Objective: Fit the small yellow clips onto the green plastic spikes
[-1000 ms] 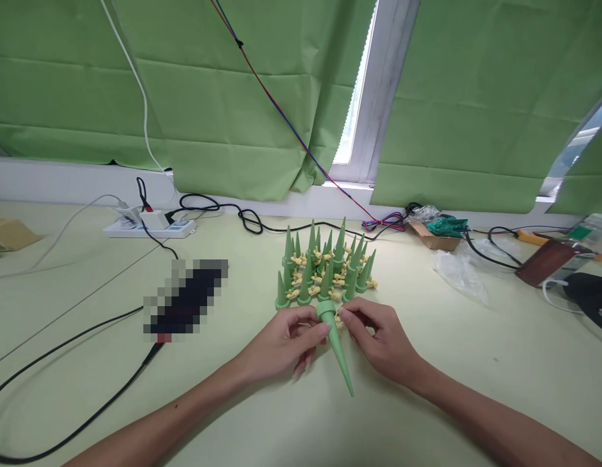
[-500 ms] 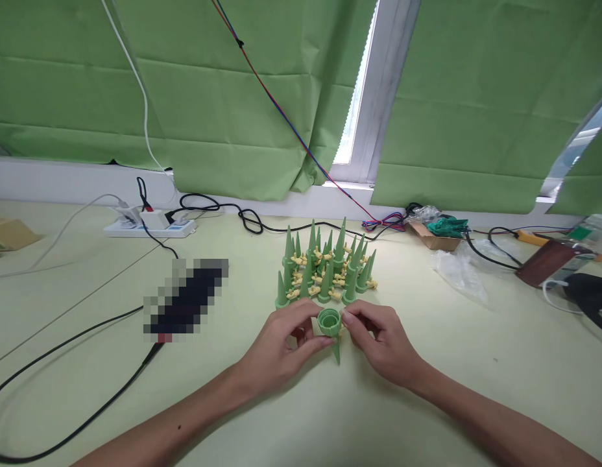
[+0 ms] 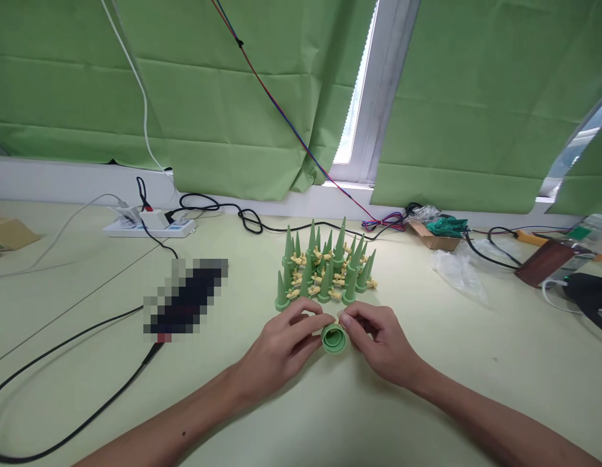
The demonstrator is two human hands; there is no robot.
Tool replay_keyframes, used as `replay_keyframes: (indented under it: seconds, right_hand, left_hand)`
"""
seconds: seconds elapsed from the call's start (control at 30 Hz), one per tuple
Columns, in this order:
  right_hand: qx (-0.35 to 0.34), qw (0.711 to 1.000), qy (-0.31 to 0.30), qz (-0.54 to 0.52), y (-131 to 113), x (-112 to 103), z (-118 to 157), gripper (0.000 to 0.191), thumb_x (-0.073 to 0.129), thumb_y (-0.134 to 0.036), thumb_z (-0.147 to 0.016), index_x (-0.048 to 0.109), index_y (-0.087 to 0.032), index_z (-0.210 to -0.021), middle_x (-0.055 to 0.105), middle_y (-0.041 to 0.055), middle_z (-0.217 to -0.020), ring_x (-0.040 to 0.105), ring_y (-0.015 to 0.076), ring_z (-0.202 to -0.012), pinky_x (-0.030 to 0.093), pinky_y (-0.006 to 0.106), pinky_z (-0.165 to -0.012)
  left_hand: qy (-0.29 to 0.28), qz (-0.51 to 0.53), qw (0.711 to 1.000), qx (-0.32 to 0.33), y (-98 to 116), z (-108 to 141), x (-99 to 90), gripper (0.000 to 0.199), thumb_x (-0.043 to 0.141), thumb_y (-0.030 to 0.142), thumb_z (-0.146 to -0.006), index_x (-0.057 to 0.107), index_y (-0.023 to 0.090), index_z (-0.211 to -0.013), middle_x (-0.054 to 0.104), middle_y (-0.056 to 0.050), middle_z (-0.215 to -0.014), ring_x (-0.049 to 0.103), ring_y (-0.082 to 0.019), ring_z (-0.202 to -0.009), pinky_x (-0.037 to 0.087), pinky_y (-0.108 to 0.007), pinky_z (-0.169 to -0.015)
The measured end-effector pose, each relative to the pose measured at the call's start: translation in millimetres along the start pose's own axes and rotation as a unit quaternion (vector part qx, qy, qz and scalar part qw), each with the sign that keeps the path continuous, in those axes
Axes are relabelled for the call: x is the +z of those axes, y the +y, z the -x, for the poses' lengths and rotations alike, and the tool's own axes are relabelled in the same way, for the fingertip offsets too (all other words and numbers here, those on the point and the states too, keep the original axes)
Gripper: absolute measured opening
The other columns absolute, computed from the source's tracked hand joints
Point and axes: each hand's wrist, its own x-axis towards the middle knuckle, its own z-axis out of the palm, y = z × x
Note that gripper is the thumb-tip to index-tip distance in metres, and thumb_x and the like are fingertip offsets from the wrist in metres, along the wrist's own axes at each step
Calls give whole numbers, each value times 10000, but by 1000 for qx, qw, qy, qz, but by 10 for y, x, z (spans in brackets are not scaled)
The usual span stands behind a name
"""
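A green plastic cone spike [image 3: 334, 339] is held between both hands just above the pale green table [image 3: 476, 363], its round open end turned toward me so the point is hidden. My left hand [image 3: 281, 347] pinches it from the left and my right hand [image 3: 379, 340] from the right, fingertips on its rim. Just beyond the hands stands a tight cluster of upright green spikes with small yellow parts [image 3: 325, 272].
A pixelated dark object [image 3: 187, 298] with a black cable lies at the left. A white power strip [image 3: 148, 224], cables, a small cardboard box [image 3: 434, 237], a clear plastic bag [image 3: 459, 272] and a brown block [image 3: 544, 263] line the back. Green curtains hang behind.
The spike lay with its point toward me a second ago. Both hands have swung it round, so its open round end now faces me and the point is out of sight.
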Motion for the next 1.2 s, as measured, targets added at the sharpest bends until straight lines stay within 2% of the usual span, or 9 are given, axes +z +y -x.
replay_keyframes:
  seconds: [0.1,0.2,0.3,0.4,0.53,0.63,1.07,1.2]
  right_hand:
    - [-4,1000,18,11,7,1,2,315,466,-330,-979,520,-185,-705,416,-43,-567,351,98,-506,296,233,-482]
    - [-17,999,44,26,17,-4,1,319,469,-338,-983,527,-184,-709,447,-34,-590,375,100,-515,319,229,-486]
    - [-33,997,57,45,21,-12,-2,306,470,-330,-986,546,-184,-728,482,-23,-612,398,105,-529,341,230,-497]
    - [-57,995,54,65,14,-18,-8,278,462,-294,-989,570,-183,-758,511,-14,-629,417,112,-546,356,234,-518]
    - [-98,991,40,85,10,-14,-14,236,457,-226,-981,587,-180,-789,532,-4,-649,434,119,-567,352,238,-537]
    - [-111,989,30,92,23,-7,-12,218,465,-213,-977,587,-180,-799,523,-4,-652,429,122,-571,350,240,-548]
    - [-75,994,0,81,53,23,-1,233,470,-234,-975,567,-176,-771,492,-22,-630,397,110,-556,317,233,-541]
    - [-55,997,-4,60,58,30,-2,237,477,-238,-973,555,-179,-757,478,-34,-618,387,100,-544,302,228,-528]
  left_hand:
    - [0,37,998,-58,20,-21,10,229,486,96,-927,582,201,-1106,548,-52,-1019,524,-80,-652,457,-202,-599]
    - [4,80,987,-141,60,-66,3,51,521,191,-914,566,183,-936,544,-18,-866,522,-100,-641,443,-200,-559]
    - [-23,166,956,-241,87,-120,-11,181,510,325,-941,560,180,-845,519,21,-678,503,-105,-559,399,-197,-497]
    - [-74,276,906,-313,73,-152,-17,350,452,461,-969,545,172,-795,477,48,-530,443,-91,-431,357,-204,-442]
    - [-120,369,859,-333,19,-144,-12,404,472,522,-952,518,165,-768,529,27,-537,464,-90,-414,369,-209,-433]
    - [-130,397,844,-337,4,-135,-13,380,523,515,-932,526,161,-794,534,29,-532,467,-89,-421,375,-206,-436]
    - [-91,367,865,-330,28,-144,-20,284,633,428,-886,542,165,-830,472,65,-516,417,-76,-439,326,-203,-451]
    - [-79,336,883,-318,30,-128,-10,260,632,402,-886,534,170,-820,448,71,-516,399,-79,-449,316,-211,-453]
